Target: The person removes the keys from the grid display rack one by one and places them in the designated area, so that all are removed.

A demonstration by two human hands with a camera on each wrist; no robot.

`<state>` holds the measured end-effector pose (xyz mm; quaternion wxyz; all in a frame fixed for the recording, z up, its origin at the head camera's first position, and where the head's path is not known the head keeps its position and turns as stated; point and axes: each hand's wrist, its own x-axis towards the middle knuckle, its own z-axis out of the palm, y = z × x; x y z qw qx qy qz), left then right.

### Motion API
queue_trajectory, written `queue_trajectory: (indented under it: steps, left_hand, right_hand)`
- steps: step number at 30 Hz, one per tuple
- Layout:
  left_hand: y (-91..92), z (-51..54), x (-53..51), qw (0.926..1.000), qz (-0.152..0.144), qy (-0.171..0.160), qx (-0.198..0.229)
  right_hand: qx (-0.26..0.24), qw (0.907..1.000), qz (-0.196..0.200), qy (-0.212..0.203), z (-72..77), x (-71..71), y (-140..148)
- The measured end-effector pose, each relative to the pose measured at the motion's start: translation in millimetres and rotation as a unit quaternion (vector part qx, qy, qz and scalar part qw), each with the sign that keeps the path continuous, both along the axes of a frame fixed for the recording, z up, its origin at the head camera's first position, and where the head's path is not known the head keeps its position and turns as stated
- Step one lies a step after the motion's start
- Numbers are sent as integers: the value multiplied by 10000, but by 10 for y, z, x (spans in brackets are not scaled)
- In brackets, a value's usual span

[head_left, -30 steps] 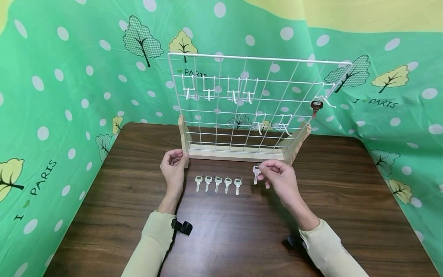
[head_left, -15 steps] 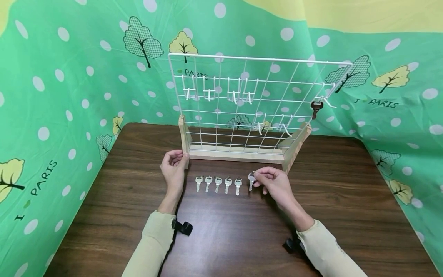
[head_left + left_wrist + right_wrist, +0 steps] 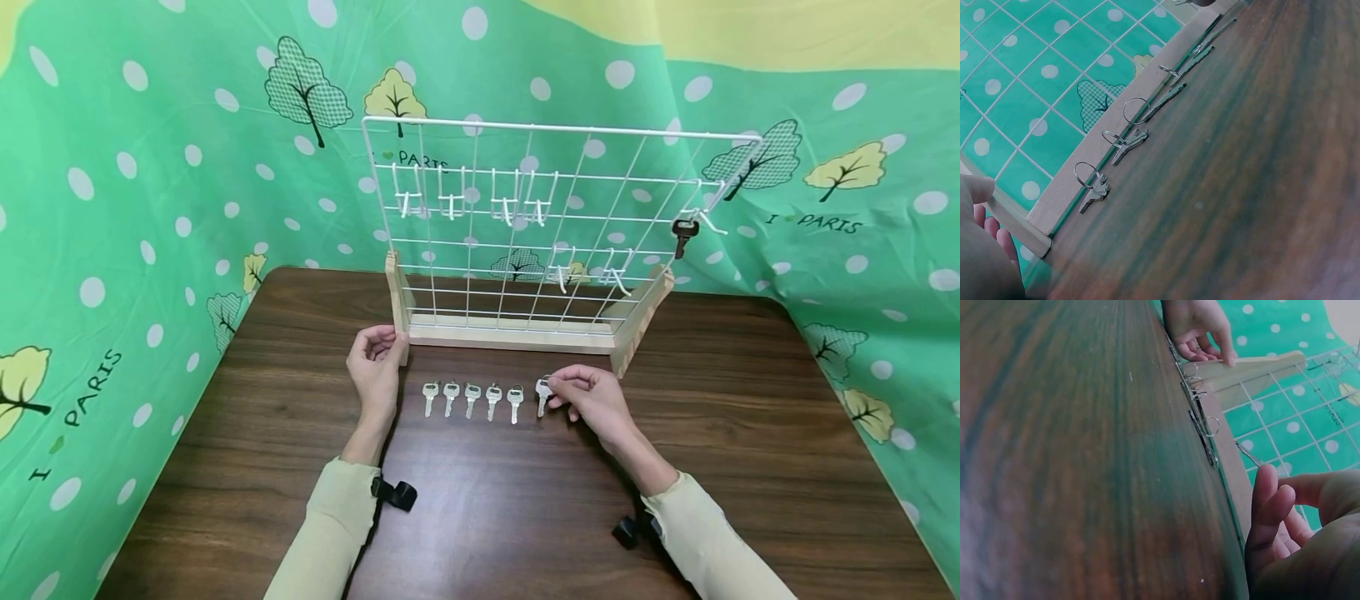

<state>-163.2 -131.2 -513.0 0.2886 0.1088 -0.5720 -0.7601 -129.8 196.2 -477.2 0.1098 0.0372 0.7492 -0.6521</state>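
My right hand pinches a silver key by its head, blade pointing down. In the right wrist view this key sticks out past the fingertips, above the tabletop. To its left lies a row of several silver keys, each with a small ring, as the left wrist view also shows of one key. My left hand grips the left wooden foot of a white wire grid rack, thumb in front. A dark brown key hangs from a hook at the rack's right edge.
White hooks sit along the grid's upper part, and two lower hooks hang near its right side. A wooden base bar runs behind the keys. The dark wooden table backs onto green patterned cloth.
My right hand has moved left and slightly toward me with the silver key, lowering it close to the row. The dark key's swing has stopped. My left hand stays on the rack's foot.
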Motion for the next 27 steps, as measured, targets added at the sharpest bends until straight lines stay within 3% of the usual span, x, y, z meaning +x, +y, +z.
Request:
queue_trajectory:
  steps: [11,27]
  left_hand:
    - [-6,-4,-4,10000,-6,-28,1]
    - [-8,-6,-5,10000,-13,-8,-2]
  right_hand:
    - [279,9993,241,28,-101,-24,1]
    - [1390,9888,188,502,-154,-18,-52]
